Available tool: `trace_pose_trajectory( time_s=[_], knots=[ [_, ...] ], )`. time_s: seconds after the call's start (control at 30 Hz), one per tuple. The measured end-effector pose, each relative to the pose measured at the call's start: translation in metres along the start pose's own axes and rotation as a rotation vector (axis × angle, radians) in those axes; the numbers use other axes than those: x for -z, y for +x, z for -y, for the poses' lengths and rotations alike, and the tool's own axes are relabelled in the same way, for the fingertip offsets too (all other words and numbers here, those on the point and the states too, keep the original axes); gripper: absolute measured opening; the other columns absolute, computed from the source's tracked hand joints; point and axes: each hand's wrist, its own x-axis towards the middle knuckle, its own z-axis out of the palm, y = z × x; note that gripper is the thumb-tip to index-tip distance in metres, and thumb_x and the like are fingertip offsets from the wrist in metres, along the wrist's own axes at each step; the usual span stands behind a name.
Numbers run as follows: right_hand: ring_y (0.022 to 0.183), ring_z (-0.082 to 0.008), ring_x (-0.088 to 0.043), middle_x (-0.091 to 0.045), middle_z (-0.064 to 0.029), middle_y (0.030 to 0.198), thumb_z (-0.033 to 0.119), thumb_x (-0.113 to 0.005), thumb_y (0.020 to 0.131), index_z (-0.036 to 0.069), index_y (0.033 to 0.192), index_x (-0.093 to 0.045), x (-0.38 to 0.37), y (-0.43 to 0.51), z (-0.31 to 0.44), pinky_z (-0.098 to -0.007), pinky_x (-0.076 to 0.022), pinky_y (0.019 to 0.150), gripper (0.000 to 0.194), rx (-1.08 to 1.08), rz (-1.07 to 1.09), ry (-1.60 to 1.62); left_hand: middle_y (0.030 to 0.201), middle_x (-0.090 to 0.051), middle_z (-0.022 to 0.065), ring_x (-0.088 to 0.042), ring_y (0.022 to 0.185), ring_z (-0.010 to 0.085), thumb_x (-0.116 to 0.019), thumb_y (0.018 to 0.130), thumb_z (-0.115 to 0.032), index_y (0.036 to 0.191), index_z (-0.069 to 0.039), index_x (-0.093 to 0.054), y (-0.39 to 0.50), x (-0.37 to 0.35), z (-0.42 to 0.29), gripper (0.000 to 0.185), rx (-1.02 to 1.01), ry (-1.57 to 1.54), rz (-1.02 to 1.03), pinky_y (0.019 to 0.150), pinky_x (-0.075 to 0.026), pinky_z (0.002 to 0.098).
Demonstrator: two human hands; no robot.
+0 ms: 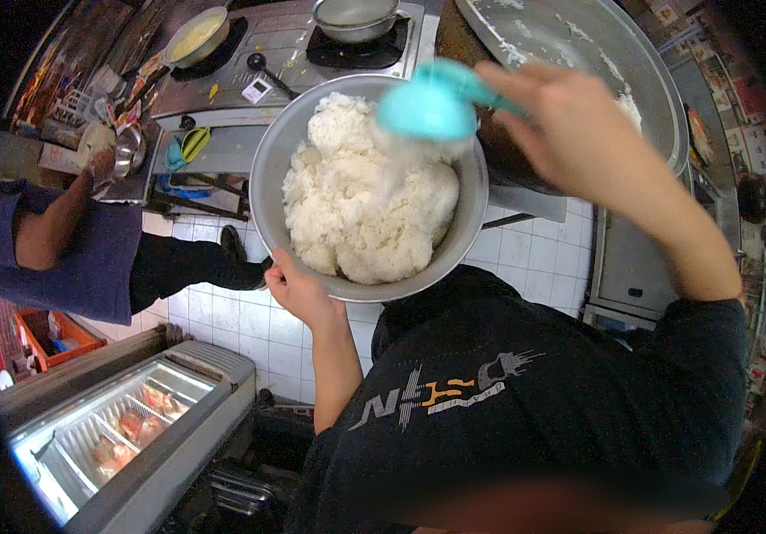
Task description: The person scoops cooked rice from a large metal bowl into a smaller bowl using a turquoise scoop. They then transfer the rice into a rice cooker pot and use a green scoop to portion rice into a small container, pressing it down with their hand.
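A wide metal bowl (269, 200) heaped with cooked white rice (363, 213) is held up in front of me. My left hand (299, 287) grips its near-left rim, thumb over the edge. In my right hand (570, 127) is the handle of a turquoise plastic scoop (426, 110), blurred by motion. The scoop's cup hangs over the far right of the rice, and its inside cannot be made out. Behind my right hand stands a large metal pot (670, 127), with rice grains stuck along its inner wall.
On the stove (269, 33) sit a pan of yellow food (196, 40) and an empty metal pan (356, 13). A black ladle (266, 70) and a small timer (257, 90) lie there. A co-worker (63, 247) stands at left. A glass-topped freezer (223, 374) holds food trays.
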Motion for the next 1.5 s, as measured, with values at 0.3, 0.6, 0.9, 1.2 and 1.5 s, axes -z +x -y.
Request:
trace_pose_trajectory(
  time_s=[0.3, 0.6, 0.9, 1.2, 1.5],
  knots=[
    [0.089, -0.0358, -0.073, -0.069, -0.016, 0.102, 0.016, -0.069, 0.091, 0.018, 0.139, -0.064, -0.032, -0.004, 0.041, -0.0486, -0.0606, 0.081, 0.048, -0.038, 0.498, 0.09, 0.096, -0.058, 0.0063, -0.056, 0.087, 0.0159, -0.062, 0.107, -0.03, 0.098, -0.006, -0.046, -0.002, -0.004, -0.005, 0.03, -0.002, 0.086, -0.063, 0.079, -0.052, 0.0353],
    [0.1, -0.036, -0.072, -0.074, -0.019, 0.106, 0.015, -0.063, 0.1, 0.005, 0.134, -0.06, 0.064, -0.064, -0.083, -0.0474, -0.0563, 0.088, 0.036, -0.148, -0.195, -0.18, 0.11, -0.062, 0.0137, -0.065, 0.099, 0.0236, -0.061, 0.107, -0.035, 0.105, -0.003, -0.047, -0.002, -0.004, -0.005, 0.035, 0.028, 0.12, 0.006, 0.085, -0.058, 0.0432],
    [0.082, -0.0421, -0.075, -0.074, -0.028, 0.088, 0.015, -0.069, 0.081, -0.006, 0.084, -0.077, 0.014, -0.038, -0.249, -0.05, -0.0598, 0.074, 0.022, -0.497, 1.19, -0.495, 0.115, -0.064, 0.0143, -0.063, 0.104, 0.0258, -0.066, 0.104, -0.039, 0.107, -0.004, -0.053, -0.002, -0.008, -0.01, 0.037, 0.049, 0.275, -0.123, 0.09, -0.055, 0.044],
    [0.098, -0.043, -0.072, -0.073, -0.0278, 0.096, 0.036, -0.069, 0.095, -0.007, 0.099, -0.073, -0.022, -0.028, -0.24, -0.0494, -0.0574, 0.087, 0.043, -0.397, 1.103, -0.248, 0.125, -0.062, 0.017, -0.062, 0.111, 0.027, -0.071, 0.1, -0.041, 0.12, 0.001, -0.058, 0.002, -0.005, -0.008, 0.047, 0.023, 0.402, -0.254, 0.097, -0.053, 0.0439],
    [0.092, -0.0451, -0.072, -0.072, -0.0268, 0.091, 0.03, -0.067, 0.098, -0.005, 0.1, -0.071, -0.041, -0.007, -0.208, -0.0495, -0.0589, 0.083, 0.035, -0.221, 0.997, -0.155, 0.118, -0.064, 0.0143, -0.063, 0.107, 0.0243, -0.07, 0.101, -0.038, 0.112, -0.002, -0.058, -0.003, -0.013, -0.011, 0.039, 0.044, 0.345, -0.262, 0.094, -0.053, 0.0413]
  ],
)
